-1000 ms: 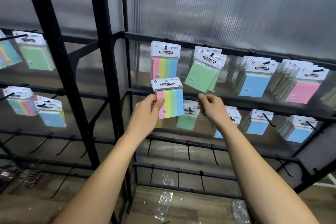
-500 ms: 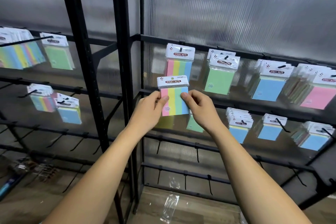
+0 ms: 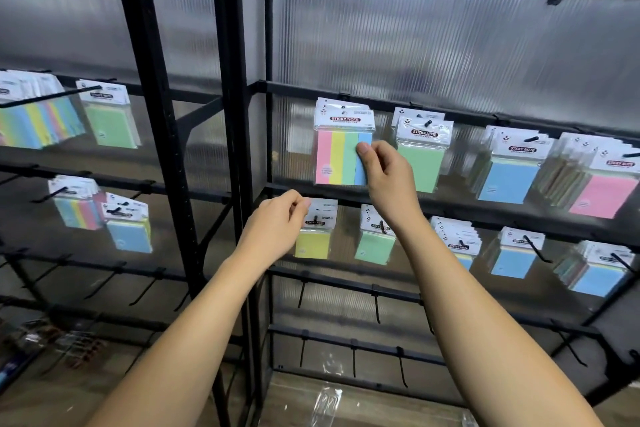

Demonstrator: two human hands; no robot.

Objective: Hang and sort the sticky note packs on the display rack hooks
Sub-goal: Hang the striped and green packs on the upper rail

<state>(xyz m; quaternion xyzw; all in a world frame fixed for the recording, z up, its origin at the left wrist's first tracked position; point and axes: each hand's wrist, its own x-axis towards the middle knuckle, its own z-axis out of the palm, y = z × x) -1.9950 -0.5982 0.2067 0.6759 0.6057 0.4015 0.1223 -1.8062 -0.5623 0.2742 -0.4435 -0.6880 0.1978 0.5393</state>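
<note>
A striped sticky note pack (image 3: pixel 337 158) in pink, yellow, green and blue hangs level with the top-row hook of the black display rack (image 3: pixel 239 149). Another pack's header shows just behind it. My right hand (image 3: pixel 389 180) pinches the striped pack's blue right edge between thumb and fingers. My left hand (image 3: pixel 277 230) is lower, off the striped pack, with its fingers curled. Its fingertips rest at the left edge of the header of a yellow pack (image 3: pixel 313 243) on the second-row hook. The hook tip behind the striped pack's header is hidden.
A green pack (image 3: pixel 420 158), blue packs (image 3: pixel 507 180) and pink packs (image 3: pixel 604 196) hang to the right. More green and blue packs fill the second row. The left rack section holds striped packs (image 3: pixel 34 121) and a green pack (image 3: pixel 110 123). Bare hooks (image 3: pixel 375 303) line the lower bars. Plastic wrappers (image 3: pixel 325 402) lie on the floor.
The striped pack went up from in front of the second bar to the top-row hook. My left hand let go of it and dropped to the yellow pack; my right hand still grips it.
</note>
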